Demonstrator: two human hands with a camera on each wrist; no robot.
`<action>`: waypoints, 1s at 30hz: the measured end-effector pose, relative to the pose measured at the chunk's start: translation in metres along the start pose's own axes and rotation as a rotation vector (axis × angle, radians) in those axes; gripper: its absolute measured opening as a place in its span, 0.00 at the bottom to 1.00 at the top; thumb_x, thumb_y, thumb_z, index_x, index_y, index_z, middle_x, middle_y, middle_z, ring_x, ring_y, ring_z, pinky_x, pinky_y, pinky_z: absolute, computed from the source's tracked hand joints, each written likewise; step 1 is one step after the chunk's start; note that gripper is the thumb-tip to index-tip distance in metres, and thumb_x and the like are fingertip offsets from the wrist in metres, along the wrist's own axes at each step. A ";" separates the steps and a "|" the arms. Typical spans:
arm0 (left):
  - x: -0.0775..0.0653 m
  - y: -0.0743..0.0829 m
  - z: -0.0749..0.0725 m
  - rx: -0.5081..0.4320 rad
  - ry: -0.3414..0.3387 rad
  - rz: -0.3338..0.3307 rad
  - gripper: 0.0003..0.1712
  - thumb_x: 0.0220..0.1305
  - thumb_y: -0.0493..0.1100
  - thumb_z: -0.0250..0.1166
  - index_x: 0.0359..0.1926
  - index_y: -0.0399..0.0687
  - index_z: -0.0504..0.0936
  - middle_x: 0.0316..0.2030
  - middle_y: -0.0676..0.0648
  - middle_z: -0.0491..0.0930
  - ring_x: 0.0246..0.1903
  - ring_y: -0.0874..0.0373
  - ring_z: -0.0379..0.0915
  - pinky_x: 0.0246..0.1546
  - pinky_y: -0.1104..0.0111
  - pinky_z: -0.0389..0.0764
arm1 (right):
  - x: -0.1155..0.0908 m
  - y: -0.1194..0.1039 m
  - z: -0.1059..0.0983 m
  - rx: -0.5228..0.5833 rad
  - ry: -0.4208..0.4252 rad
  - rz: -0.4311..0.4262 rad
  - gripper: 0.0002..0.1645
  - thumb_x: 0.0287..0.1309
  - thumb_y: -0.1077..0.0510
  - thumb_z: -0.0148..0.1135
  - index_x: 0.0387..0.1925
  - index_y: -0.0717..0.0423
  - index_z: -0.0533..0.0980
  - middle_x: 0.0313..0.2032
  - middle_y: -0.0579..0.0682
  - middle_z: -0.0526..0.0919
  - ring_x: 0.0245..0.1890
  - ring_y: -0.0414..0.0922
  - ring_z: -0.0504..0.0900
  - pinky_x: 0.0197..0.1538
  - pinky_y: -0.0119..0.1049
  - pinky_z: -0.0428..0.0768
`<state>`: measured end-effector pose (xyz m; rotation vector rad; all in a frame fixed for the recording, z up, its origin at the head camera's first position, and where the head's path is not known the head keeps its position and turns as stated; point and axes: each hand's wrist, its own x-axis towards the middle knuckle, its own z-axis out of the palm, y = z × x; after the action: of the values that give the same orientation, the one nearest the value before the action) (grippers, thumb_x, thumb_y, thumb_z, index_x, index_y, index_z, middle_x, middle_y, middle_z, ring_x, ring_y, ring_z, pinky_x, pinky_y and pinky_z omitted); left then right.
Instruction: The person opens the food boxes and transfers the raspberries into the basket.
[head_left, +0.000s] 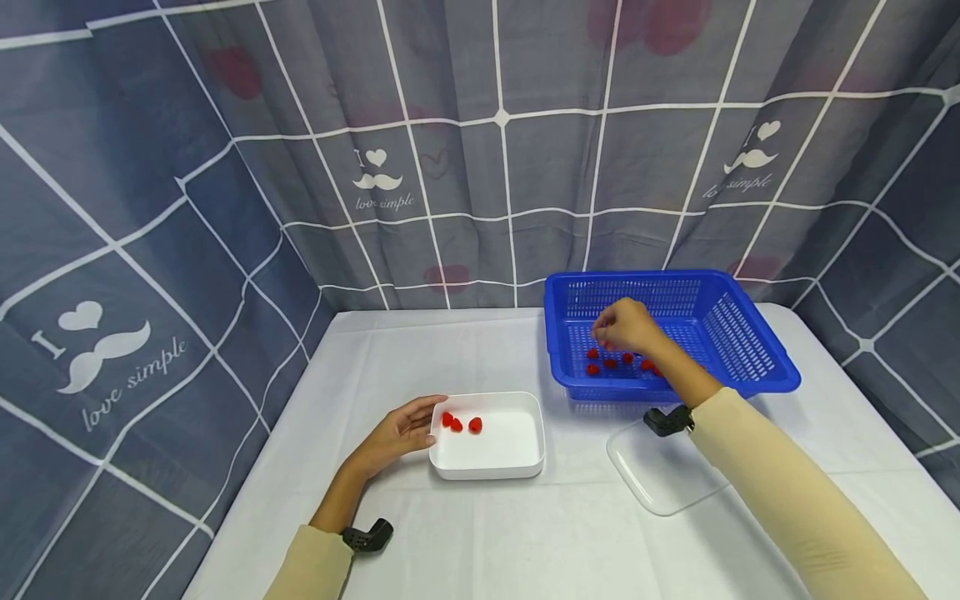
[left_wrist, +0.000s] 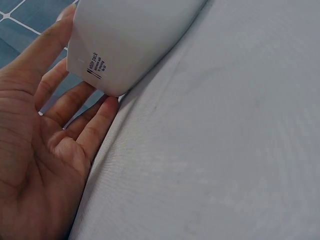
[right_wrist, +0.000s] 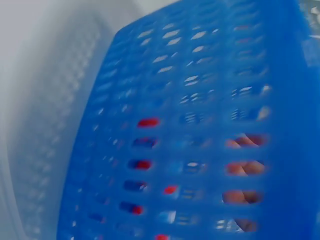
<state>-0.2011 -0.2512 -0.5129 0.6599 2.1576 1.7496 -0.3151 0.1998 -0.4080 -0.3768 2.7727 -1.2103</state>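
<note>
My left hand (head_left: pixel 399 432) holds the left end of a white rectangular container (head_left: pixel 491 473). Its thumb is at the rim, and the fingers reach round the far left corner. In the left wrist view the fingertips (left_wrist: pixel 111 104) touch the container's lower edge. Three raspberries (head_left: pixel 476 425) lie inside, towards its left end. Over a blue perforated basket (head_left: pixel 757 350), my right hand (head_left: pixel 628 325) has its fingers pinched together, with a bit of red at the tips, apparently a raspberry. Several more raspberries (head_left: pixel 592 369) lie on the basket floor below. The right wrist view shows the hand only through the basket's holes.
A clear plastic lid (head_left: pixel 660 479) lies on the white tablecloth (head_left: pixel 577 525), in front of the basket and partly under the right forearm. Grey-blue checked curtains (head_left: pixel 450 167) enclose the table at the back and sides.
</note>
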 end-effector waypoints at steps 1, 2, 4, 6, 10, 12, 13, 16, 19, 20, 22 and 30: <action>0.000 0.000 0.000 -0.002 -0.001 0.002 0.36 0.66 0.32 0.66 0.73 0.46 0.68 0.71 0.37 0.66 0.70 0.37 0.63 0.67 0.66 0.71 | -0.002 -0.003 -0.001 0.005 0.007 -0.008 0.08 0.61 0.67 0.66 0.37 0.72 0.84 0.23 0.59 0.86 0.22 0.48 0.85 0.25 0.31 0.84; 0.000 0.000 0.000 -0.006 -0.003 0.003 0.36 0.66 0.32 0.66 0.73 0.46 0.68 0.71 0.36 0.66 0.70 0.37 0.63 0.67 0.66 0.71 | -0.004 -0.005 -0.002 0.010 0.014 -0.013 0.08 0.62 0.66 0.66 0.37 0.72 0.84 0.25 0.60 0.86 0.23 0.50 0.85 0.25 0.32 0.85; 0.000 0.000 0.000 -0.014 -0.001 0.000 0.36 0.65 0.32 0.67 0.73 0.47 0.68 0.71 0.37 0.66 0.70 0.37 0.62 0.67 0.66 0.71 | -0.009 -0.012 -0.003 0.010 0.035 -0.032 0.08 0.63 0.65 0.67 0.38 0.70 0.84 0.27 0.62 0.86 0.25 0.54 0.86 0.26 0.33 0.85; 0.000 0.001 0.000 -0.018 0.002 -0.004 0.37 0.65 0.32 0.67 0.73 0.48 0.69 0.71 0.38 0.66 0.70 0.38 0.63 0.67 0.67 0.71 | -0.014 -0.019 -0.005 0.001 0.061 -0.055 0.09 0.63 0.64 0.67 0.38 0.69 0.85 0.27 0.61 0.86 0.25 0.57 0.86 0.25 0.33 0.84; 0.000 0.002 -0.001 -0.017 0.010 -0.007 0.37 0.64 0.31 0.68 0.72 0.51 0.69 0.71 0.39 0.67 0.70 0.40 0.63 0.66 0.69 0.71 | -0.027 -0.033 -0.008 -0.006 0.109 -0.086 0.11 0.64 0.60 0.68 0.40 0.66 0.86 0.29 0.59 0.88 0.22 0.48 0.85 0.27 0.33 0.83; 0.001 0.002 -0.001 -0.017 0.011 -0.005 0.38 0.64 0.31 0.69 0.72 0.51 0.69 0.70 0.40 0.67 0.70 0.41 0.63 0.66 0.69 0.72 | -0.034 -0.040 -0.009 -0.005 0.126 -0.098 0.11 0.64 0.59 0.68 0.41 0.65 0.86 0.30 0.57 0.89 0.21 0.42 0.84 0.29 0.34 0.84; 0.001 0.003 -0.001 -0.014 0.012 -0.005 0.38 0.63 0.32 0.69 0.72 0.51 0.69 0.70 0.40 0.68 0.70 0.41 0.63 0.66 0.69 0.72 | -0.037 -0.042 -0.009 0.003 0.130 -0.101 0.12 0.64 0.58 0.68 0.41 0.65 0.86 0.32 0.57 0.89 0.22 0.42 0.84 0.29 0.35 0.84; 0.001 0.002 0.000 -0.010 0.012 -0.004 0.38 0.63 0.32 0.69 0.73 0.50 0.69 0.70 0.39 0.68 0.70 0.41 0.63 0.66 0.69 0.71 | -0.046 -0.049 -0.007 0.018 0.142 -0.113 0.11 0.64 0.57 0.69 0.42 0.62 0.87 0.32 0.55 0.89 0.23 0.43 0.85 0.27 0.35 0.83; 0.000 0.001 0.000 -0.007 0.010 -0.005 0.38 0.64 0.32 0.69 0.73 0.48 0.69 0.71 0.39 0.67 0.70 0.40 0.63 0.66 0.69 0.71 | -0.054 -0.056 -0.003 0.039 0.146 -0.128 0.11 0.63 0.56 0.70 0.41 0.60 0.87 0.31 0.52 0.89 0.24 0.44 0.85 0.25 0.34 0.80; 0.000 0.001 0.000 -0.005 0.007 0.001 0.37 0.64 0.32 0.69 0.73 0.47 0.68 0.71 0.38 0.67 0.70 0.39 0.63 0.66 0.68 0.71 | -0.057 -0.059 -0.001 0.048 0.147 -0.132 0.11 0.63 0.56 0.70 0.41 0.60 0.87 0.31 0.52 0.89 0.24 0.44 0.85 0.24 0.34 0.79; 0.000 0.001 0.000 -0.001 0.004 0.005 0.37 0.64 0.32 0.68 0.73 0.47 0.68 0.71 0.37 0.67 0.70 0.38 0.63 0.67 0.68 0.71 | -0.062 -0.064 0.004 0.066 0.144 -0.142 0.11 0.63 0.56 0.71 0.41 0.59 0.87 0.31 0.52 0.89 0.24 0.44 0.85 0.24 0.34 0.79; 0.000 0.000 -0.001 -0.007 -0.004 0.013 0.37 0.65 0.33 0.68 0.73 0.46 0.68 0.70 0.36 0.68 0.70 0.38 0.64 0.66 0.69 0.71 | -0.080 -0.086 0.030 0.153 0.108 -0.196 0.09 0.62 0.58 0.71 0.41 0.59 0.87 0.32 0.53 0.89 0.27 0.51 0.87 0.30 0.35 0.85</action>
<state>-0.2014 -0.2518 -0.5126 0.6763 2.1483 1.7594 -0.2164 0.1427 -0.3669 -0.5968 2.7595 -1.5192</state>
